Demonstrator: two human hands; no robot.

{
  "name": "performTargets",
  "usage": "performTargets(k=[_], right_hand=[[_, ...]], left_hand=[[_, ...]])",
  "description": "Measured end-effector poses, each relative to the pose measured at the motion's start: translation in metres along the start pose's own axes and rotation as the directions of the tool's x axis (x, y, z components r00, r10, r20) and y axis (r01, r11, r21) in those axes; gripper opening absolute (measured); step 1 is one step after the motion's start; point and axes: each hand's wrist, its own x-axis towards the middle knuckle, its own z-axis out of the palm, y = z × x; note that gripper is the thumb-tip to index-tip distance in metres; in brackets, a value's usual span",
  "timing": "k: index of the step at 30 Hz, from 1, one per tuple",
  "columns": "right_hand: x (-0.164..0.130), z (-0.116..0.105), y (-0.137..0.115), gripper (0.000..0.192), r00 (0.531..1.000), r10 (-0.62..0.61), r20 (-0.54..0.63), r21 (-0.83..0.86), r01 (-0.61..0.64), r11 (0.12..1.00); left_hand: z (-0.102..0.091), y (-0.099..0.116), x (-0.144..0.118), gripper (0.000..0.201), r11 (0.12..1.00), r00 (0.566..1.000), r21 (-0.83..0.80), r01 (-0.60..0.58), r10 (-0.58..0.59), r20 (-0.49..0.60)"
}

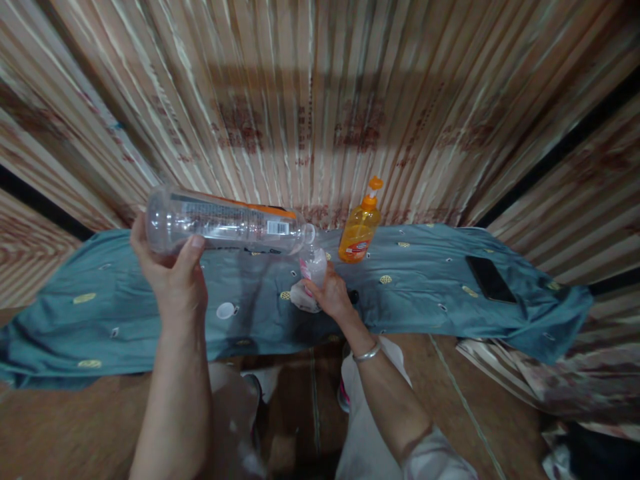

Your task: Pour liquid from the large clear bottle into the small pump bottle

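Observation:
My left hand [173,273] grips the base end of a large clear plastic bottle [225,223] with an orange label, held sideways with its open mouth pointing right. The mouth sits just above a small clear bottle [314,265] with pink print, which my right hand [330,297] holds tilted on the blue-green cloth [425,293]. A silver bangle [367,353] circles my right wrist. A white cap [225,310] lies on the cloth between my hands.
An orange liquid bottle with a pump-style cap [360,227] stands on the cloth just right of the small bottle. A dark phone [490,279] lies farther right. A striped curtain [320,100] hangs behind. Brown floor lies below.

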Motion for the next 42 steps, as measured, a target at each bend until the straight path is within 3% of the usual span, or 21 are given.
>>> performTargets(k=[21,33,42], right_hand=[[0.0,-0.002,-0.002,0.064,1.0,0.016,0.005,-0.036,-0.016,0.999],[0.0,-0.002,-0.001,0.066,1.0,0.016,0.016,-0.023,-0.015,1.0],[0.0,-0.002,-0.002,0.069,1.0,0.013,0.008,-0.013,-0.012,1.0]], left_hand=[[0.005,0.002,0.001,0.074,0.999,1.0,-0.048,-0.004,0.004,-0.013],[0.015,0.008,0.001,0.071,0.98,0.997,-0.199,0.017,-0.031,-0.068],[0.017,0.009,0.001,0.072,0.983,0.998,-0.182,0.008,-0.02,-0.067]])
